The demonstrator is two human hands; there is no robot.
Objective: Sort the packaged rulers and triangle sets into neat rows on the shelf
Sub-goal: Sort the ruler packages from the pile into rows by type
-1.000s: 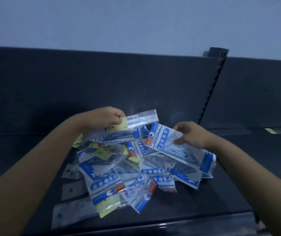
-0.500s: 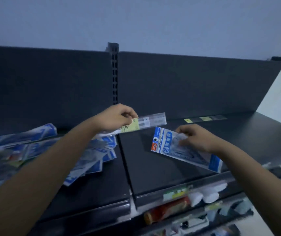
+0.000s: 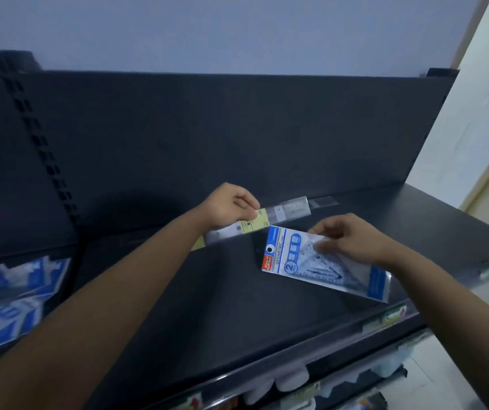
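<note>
My left hand (image 3: 229, 206) pinches a packaged ruler (image 3: 284, 212), a long clear sleeve with a yellow label, held just above the dark shelf (image 3: 207, 297). My right hand (image 3: 347, 236) grips a blue-and-white triangle set pack (image 3: 299, 261) marked "GEOMETRIC", tilted down to the right and low over the shelf. The two packs almost touch at the ruler's yellow label. At the far left, on the neighbouring shelf section, lies the jumbled pile of blue packs (image 3: 9, 303).
A slotted upright post (image 3: 39, 143) divides the left section from this one. The shelf's back panel (image 3: 237, 128) rises behind my hands. Lower shelves with small goods (image 3: 290, 383) show below the front edge. A cream wall (image 3: 480, 128) stands to the right.
The view has swung right, away from the pile. Both hands have carried their packs over to the right-hand shelf section; the pile now sits at the far left.
</note>
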